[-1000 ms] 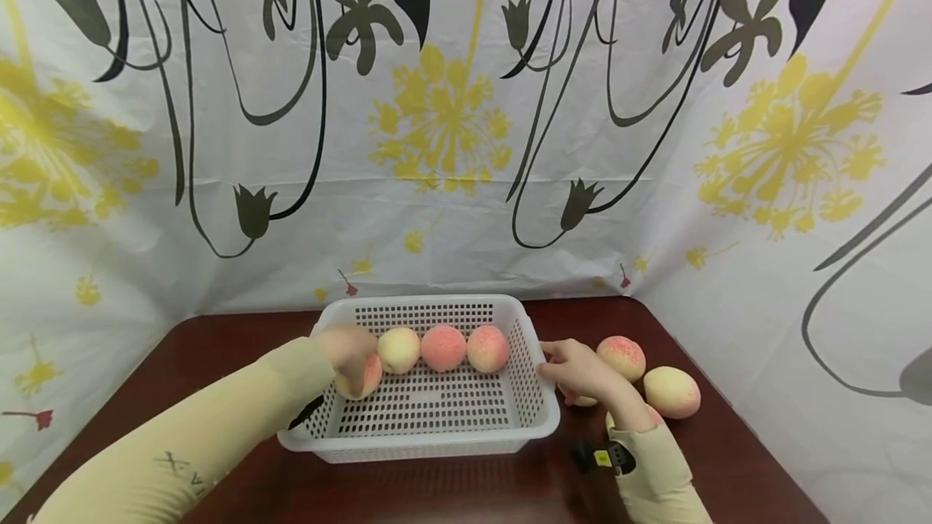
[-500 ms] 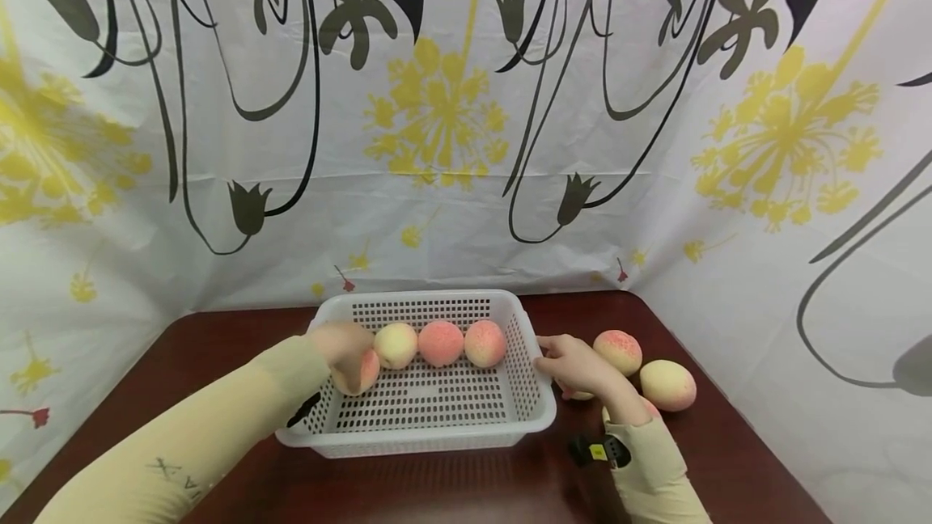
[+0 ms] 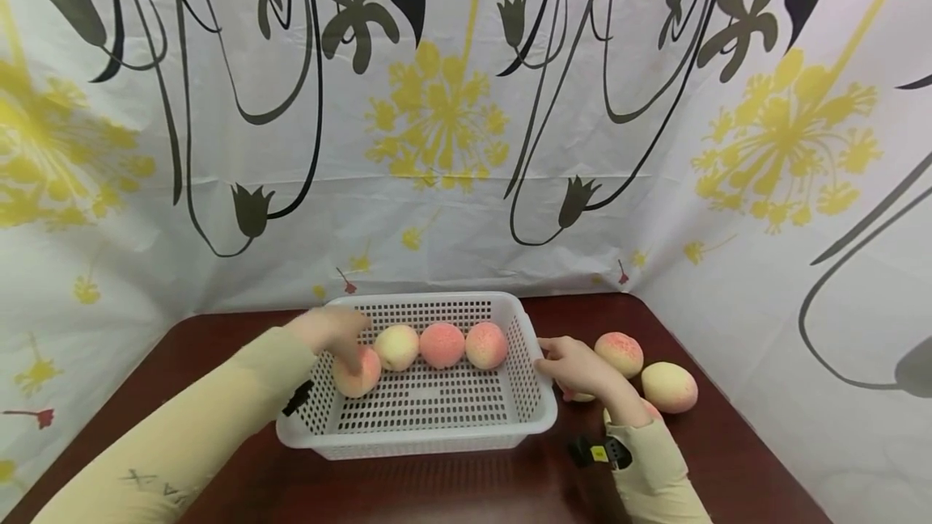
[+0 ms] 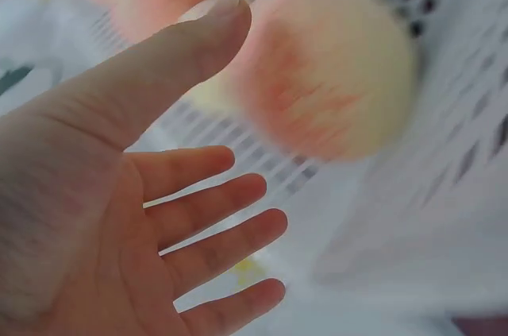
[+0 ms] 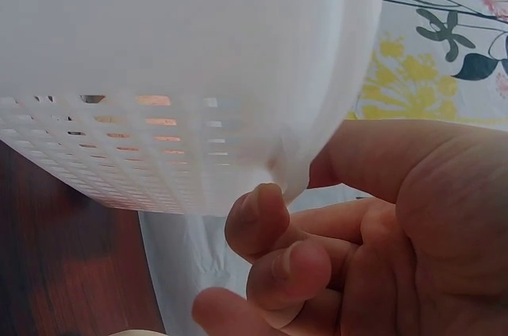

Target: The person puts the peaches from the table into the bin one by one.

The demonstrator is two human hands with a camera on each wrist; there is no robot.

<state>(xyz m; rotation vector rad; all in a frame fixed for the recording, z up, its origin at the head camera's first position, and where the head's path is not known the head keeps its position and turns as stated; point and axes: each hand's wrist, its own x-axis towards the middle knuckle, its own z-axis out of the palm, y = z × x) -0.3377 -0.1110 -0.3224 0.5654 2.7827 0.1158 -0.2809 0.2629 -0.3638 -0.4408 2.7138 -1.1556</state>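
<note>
A white plastic basket (image 3: 429,445) with a perforated floor holds several peaches. At its left end lies a yellow-and-red peach (image 3: 357,374), with a pale yellow peach (image 3: 396,348) beside it and two pinker ones, including a red peach (image 3: 442,345), farther right. Over the left peach is my left hand (image 3: 331,331), its fingers straight and spread in the left wrist view, apart from the peach (image 4: 333,74). My right hand (image 3: 582,366) grips the basket's right rim; the right wrist view has its thumb and curled fingers (image 5: 258,221) at the rim's edge.
Several more peaches, among them a yellowish peach (image 3: 670,387) and a red-topped peach (image 3: 620,355), lie on the dark red table (image 3: 408,492) right of the basket, partly behind my right arm. A flower-printed white sheet (image 3: 451,225) hangs behind and at both sides.
My left hand has let go of the left peach and lifted slightly up and left, uncovering more of it. My right hand has stayed on the basket's rim.
</note>
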